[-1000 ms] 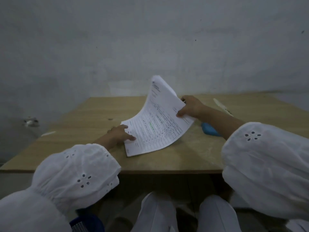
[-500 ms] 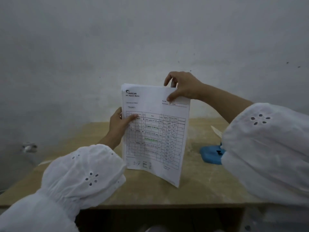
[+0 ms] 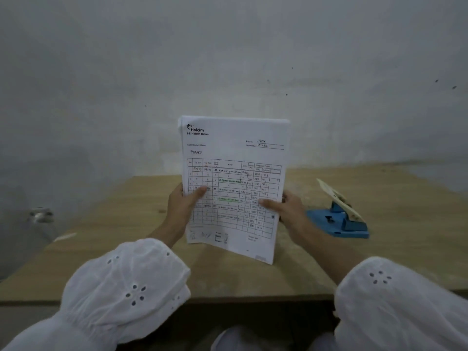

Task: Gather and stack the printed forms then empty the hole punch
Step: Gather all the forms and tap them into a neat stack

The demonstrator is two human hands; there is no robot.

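Note:
A small stack of printed forms (image 3: pixel 234 153), white sheets with a table grid, stands upright on its bottom edge over the wooden table (image 3: pixel 141 239). My left hand (image 3: pixel 183 207) grips the stack's left edge, thumb across the front. My right hand (image 3: pixel 288 211) grips the right edge the same way. The blue hole punch (image 3: pixel 338 222) sits on the table to the right of my right hand, its pale lever raised.
A grey plastered wall (image 3: pixel 228 59) rises right behind the table. A small metal fitting (image 3: pixel 40 215) juts out low on the left. A pale strip (image 3: pixel 64 236) lies by the table's left edge. My white sleeves fill the bottom corners.
The forms went from lying curled on the table to standing upright. My right hand dropped from the stack's top corner to its right edge, uncovering the hole punch.

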